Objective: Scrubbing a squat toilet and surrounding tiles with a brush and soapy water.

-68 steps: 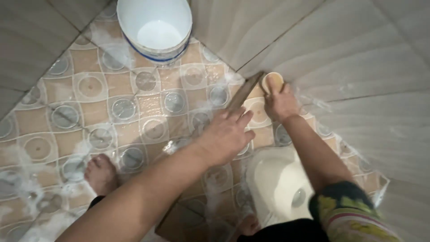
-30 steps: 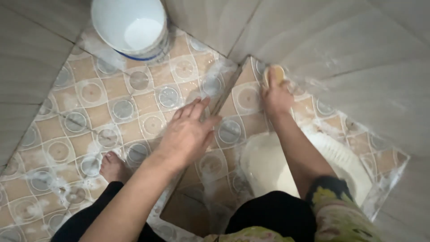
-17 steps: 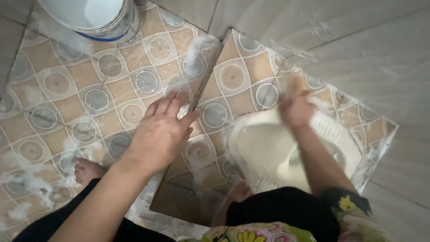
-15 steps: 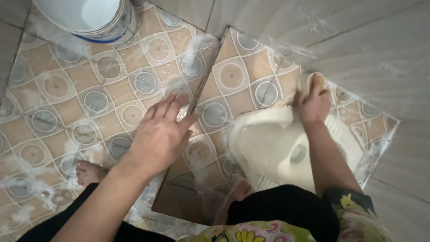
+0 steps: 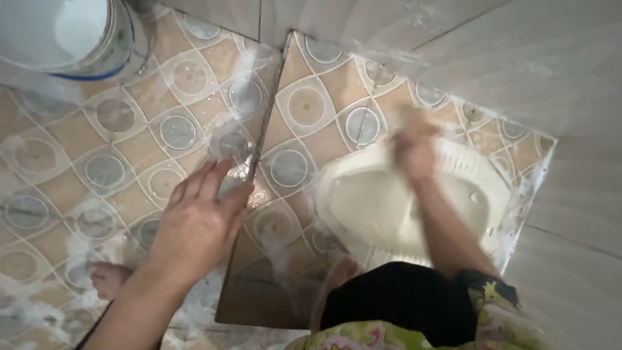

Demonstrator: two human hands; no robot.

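A white bucket [image 5: 61,35] with a blue band stands at 10 o'clock on the patterned floor tiles [image 5: 116,139]. Soapy foam [image 5: 39,311] streaks them. Pale wall tiles [image 5: 518,58], perhaps foam-spattered, fill 2 o'clock.

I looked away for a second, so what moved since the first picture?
The right hand with its scrubber came away from the wall corner and now rubs, blurred, at the rim of the white squat toilet. The left hand stayed flat on the soapy tiled floor by the step edge. The white bucket stands where it was; only the view shifted.
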